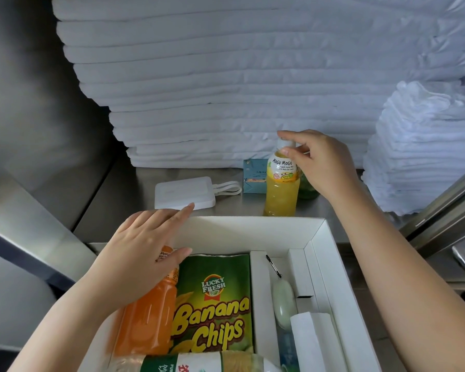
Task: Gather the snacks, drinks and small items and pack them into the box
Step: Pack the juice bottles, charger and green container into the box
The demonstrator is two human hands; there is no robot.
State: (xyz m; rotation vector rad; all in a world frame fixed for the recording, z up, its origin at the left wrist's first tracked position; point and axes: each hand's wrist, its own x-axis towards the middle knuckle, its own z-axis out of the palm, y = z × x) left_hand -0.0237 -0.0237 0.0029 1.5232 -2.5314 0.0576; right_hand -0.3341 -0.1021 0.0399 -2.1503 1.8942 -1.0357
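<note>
Stainless steel tabletop [124, 200] fills the middle of the head view, backed by a tall stack of folded white linens [226, 76] across the top of the frame. A smaller pile of white cloths [419, 146] stands at the right edge.

At the bottom centre we see an open white box [253, 224] with cardboard dividers. In its left compartment an orange drink bottle [145, 318] lies lengthwise. Just to its right lies a green bag of banana chips [215, 304], touching it. Across the very bottom edge lies another bottle with a green label [199, 362], partly cut off. In the narrow compartment to the right we make out a pale green oval item on a clip [283, 304] and, below it, a white block [314, 342].

Our left hand [142, 245], at lower left, rests flat over the top end of the orange bottle, fingers straight and pointing toward the box's far wall.

Our right hand [325, 165], right of centre, pinches the cap and neck of a yellow juice bottle [281, 194]. That bottle stands upright on the tabletop just beyond the box's far wall. Behind it, mostly hidden, is a green bottle [308, 189], and to its left a small teal carton [254, 178]. Further left lies a flat white case with a strap [183, 194].
</note>
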